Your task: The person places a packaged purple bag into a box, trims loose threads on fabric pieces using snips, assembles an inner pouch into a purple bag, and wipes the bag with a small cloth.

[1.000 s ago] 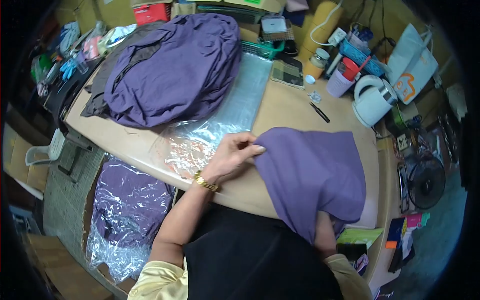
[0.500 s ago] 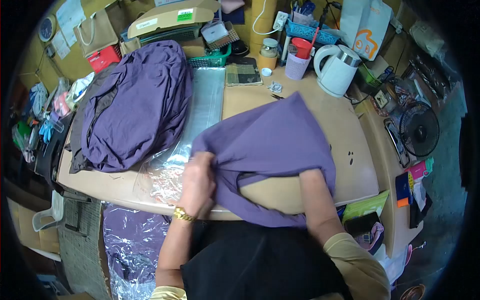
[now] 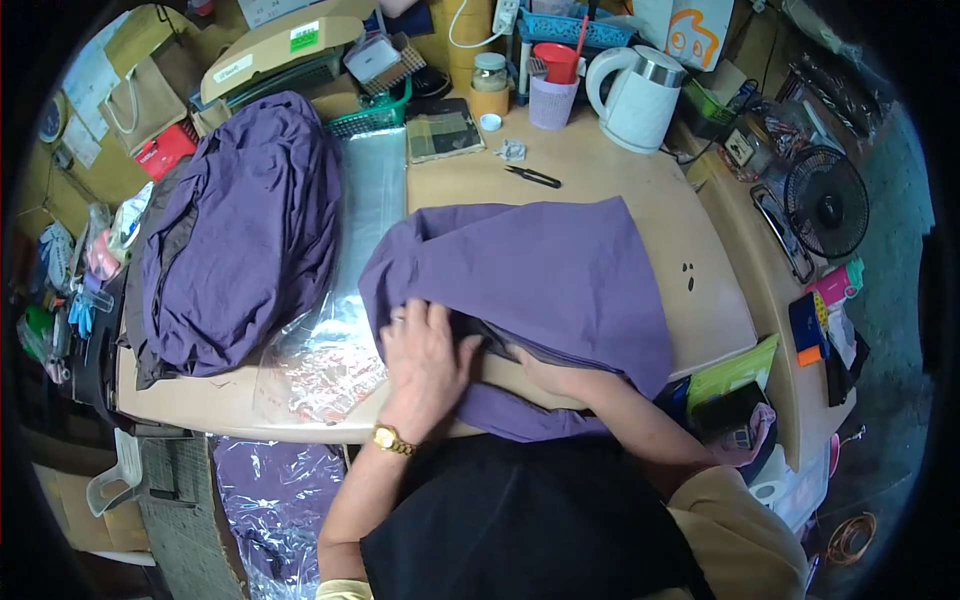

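And here's the purple cloth (image 3: 530, 240), broad and softly creased on the bench (image 3: 610, 180), its bulk spreading flat beyond the left fingers (image 3: 418, 318) and right fingers (image 3: 532, 368)! A dark-lined opening gapes between them, with a narrow purple band bowing across on the near side.

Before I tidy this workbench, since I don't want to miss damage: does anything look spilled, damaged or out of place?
A cluster of dark marks mars the otherwise plain tan tabletop right of the purple fabric piece; stains or holes, I can't tell. A crumpled whitish scrap lies loose near the black thread snips.
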A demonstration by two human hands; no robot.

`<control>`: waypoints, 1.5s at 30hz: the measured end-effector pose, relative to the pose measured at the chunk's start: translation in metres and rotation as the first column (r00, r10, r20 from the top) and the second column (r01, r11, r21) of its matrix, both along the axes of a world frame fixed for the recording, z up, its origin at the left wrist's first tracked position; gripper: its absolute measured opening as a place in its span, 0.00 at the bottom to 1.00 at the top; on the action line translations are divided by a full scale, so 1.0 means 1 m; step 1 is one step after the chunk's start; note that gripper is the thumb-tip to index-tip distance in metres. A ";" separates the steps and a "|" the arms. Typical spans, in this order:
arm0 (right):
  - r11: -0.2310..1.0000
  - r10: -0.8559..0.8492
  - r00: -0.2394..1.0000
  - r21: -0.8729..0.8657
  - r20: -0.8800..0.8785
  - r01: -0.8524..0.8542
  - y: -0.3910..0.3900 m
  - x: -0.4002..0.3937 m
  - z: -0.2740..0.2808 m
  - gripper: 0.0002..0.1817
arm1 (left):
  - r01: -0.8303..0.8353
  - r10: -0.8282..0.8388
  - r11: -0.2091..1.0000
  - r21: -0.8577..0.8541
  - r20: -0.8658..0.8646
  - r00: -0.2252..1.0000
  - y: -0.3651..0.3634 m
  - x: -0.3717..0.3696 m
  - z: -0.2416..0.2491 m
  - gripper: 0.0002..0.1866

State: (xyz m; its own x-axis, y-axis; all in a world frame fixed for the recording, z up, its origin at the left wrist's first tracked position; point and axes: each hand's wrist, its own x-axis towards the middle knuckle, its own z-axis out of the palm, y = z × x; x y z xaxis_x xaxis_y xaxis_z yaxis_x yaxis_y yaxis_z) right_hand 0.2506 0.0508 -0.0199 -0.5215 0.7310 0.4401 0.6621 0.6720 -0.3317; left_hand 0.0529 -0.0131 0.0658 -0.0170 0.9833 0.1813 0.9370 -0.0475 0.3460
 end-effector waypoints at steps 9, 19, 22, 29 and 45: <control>0.893 -0.099 0.992 -0.446 -0.076 0.055 0.027 0.013 0.166 0.32 | -0.001 -0.042 0.976 -0.216 -0.197 0.980 -0.021 -0.066 0.065 0.17; 0.864 0.094 0.963 -0.460 -0.251 -0.204 0.017 0.018 0.069 0.22 | -0.138 0.051 0.798 0.587 0.162 0.985 0.068 -0.068 0.013 0.27; 0.946 -0.046 0.998 -0.320 0.042 0.057 0.026 0.035 0.043 0.21 | -0.185 0.187 0.982 -0.036 0.084 0.979 0.102 -0.085 0.002 0.23; 0.948 -0.208 0.934 -0.175 0.289 0.265 0.042 0.053 0.042 0.21 | -0.200 0.041 0.686 0.700 0.237 0.971 0.095 -0.086 0.009 0.09; 0.901 0.125 0.926 -0.432 0.356 0.044 0.065 0.020 0.104 0.27 | 0.161 -0.151 0.987 0.006 -0.311 0.938 0.003 -0.034 0.023 0.26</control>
State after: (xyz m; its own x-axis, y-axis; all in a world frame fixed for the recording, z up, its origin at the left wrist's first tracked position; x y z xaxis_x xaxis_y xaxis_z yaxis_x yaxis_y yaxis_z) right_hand 0.2706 0.1155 0.0846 -0.6157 0.7760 -0.1367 0.7670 0.5505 -0.3297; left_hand 0.0189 -0.0099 0.0884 0.1977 0.9630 0.1833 0.9775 -0.2078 0.0375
